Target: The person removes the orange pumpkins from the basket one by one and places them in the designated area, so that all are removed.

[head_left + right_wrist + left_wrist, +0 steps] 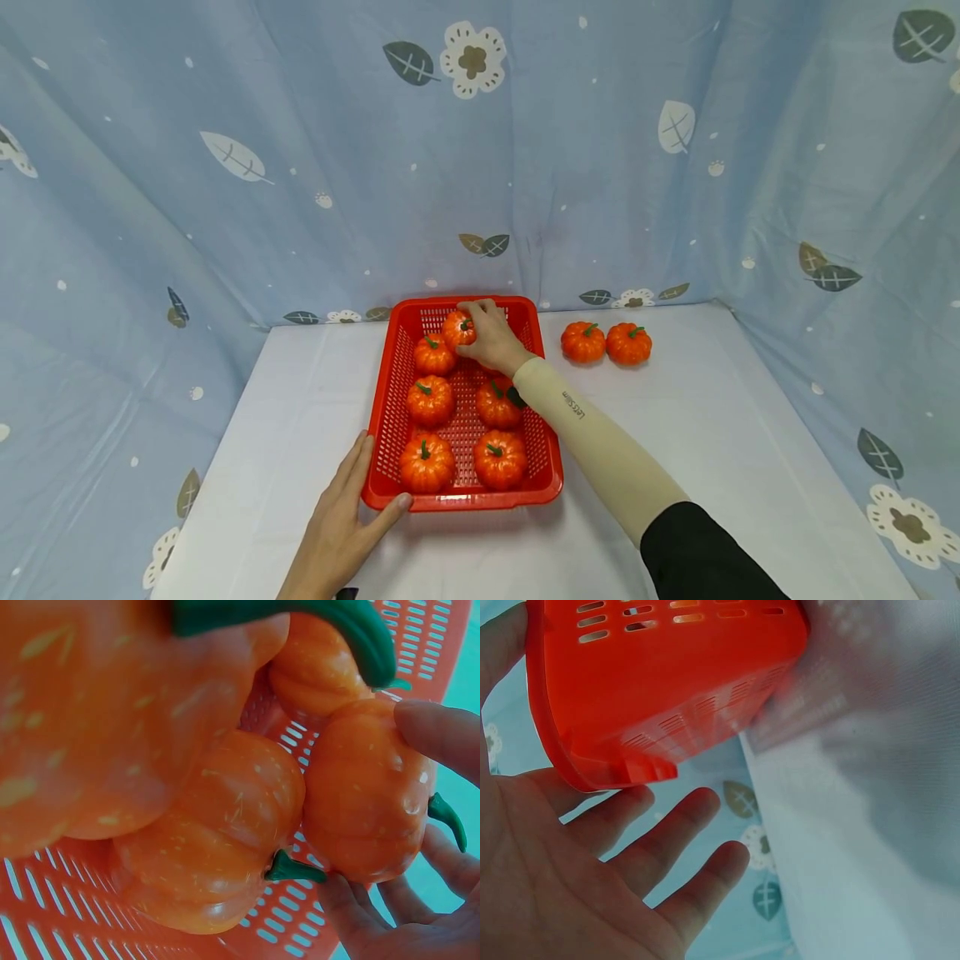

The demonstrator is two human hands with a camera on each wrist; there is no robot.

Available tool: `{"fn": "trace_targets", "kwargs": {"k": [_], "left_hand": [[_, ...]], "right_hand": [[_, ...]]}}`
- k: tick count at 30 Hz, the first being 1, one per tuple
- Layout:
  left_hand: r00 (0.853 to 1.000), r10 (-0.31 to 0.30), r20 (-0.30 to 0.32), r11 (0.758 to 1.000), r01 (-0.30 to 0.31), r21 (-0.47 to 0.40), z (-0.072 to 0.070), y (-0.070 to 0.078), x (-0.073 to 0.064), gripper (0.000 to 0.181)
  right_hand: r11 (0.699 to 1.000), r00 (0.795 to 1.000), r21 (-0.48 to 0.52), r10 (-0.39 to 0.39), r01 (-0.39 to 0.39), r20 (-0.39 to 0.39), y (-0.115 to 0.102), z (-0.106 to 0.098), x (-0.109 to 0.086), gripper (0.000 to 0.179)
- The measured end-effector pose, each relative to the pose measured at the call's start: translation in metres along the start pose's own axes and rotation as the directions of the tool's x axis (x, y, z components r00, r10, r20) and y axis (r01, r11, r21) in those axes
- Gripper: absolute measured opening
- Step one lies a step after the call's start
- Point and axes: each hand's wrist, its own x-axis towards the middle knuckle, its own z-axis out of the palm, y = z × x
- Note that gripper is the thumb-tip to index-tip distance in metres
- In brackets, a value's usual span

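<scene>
A red plastic basket (465, 502) with slotted walls holds several small orange toy pumpkins with green stems. My right hand (495, 337) reaches over its far end and grips a pumpkin (456, 329), its stem facing sideways. In the right wrist view, thumb and fingers sit on either side of that pumpkin (367, 795), and another pumpkin (214, 840) lies close beside it. At the basket's near left corner, my left hand (337, 521) rests against the rim, thumb along the near side. The left wrist view shows its fingers (682, 817) spread and extended beside the basket wall (667, 667).
Two more pumpkins, one (582, 342) beside the other (629, 344), sit on the white table (712, 400) to the right of the basket. A blue curtain (570, 167) with leaf and flower prints hangs behind the table and along both sides.
</scene>
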Motion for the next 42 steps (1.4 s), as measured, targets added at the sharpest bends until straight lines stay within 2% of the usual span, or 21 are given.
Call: {"fn": "trace_targets", "kwargs": {"k": [8,19,24,29,35,42], "left_hand": [[1.000,-0.006,0.001,1.000,0.006,0.002,0.000,0.000,0.000,0.101],[0.999,0.025,-0.022,1.000,-0.025,0.004,0.000,-0.002,-0.001,0.100],[0.999,0.031,-0.024,1.000,-0.031,0.003,0.000,-0.001,-0.001,0.100],[1.000,0.000,-0.006,1.000,0.000,0.020,0.001,0.001,-0.002,0.100],[1.000,-0.010,0.002,0.999,0.010,0.032,0.000,0.002,-0.002,0.101],[1.000,0.005,-0.002,0.999,-0.005,0.048,0.001,0.002,-0.002,0.101]], "right_hand": [[1.000,1.000,0.011,-0.003,0.003,-0.010,-0.001,-0.002,0.000,0.073],[0.999,0.998,0.034,-0.010,0.011,-0.056,-0.006,-0.005,-0.005,0.074],[0.996,0.993,0.067,-0.054,0.061,-0.101,-0.014,-0.015,-0.013,0.075],[0.990,0.987,0.106,-0.083,0.098,-0.136,-0.021,-0.026,-0.027,0.074],[0.986,0.981,0.096,-0.119,0.135,-0.155,-0.024,-0.037,-0.041,0.074],[0.975,0.959,0.109,-0.164,0.193,-0.231,-0.027,-0.050,-0.057,0.074]]}}
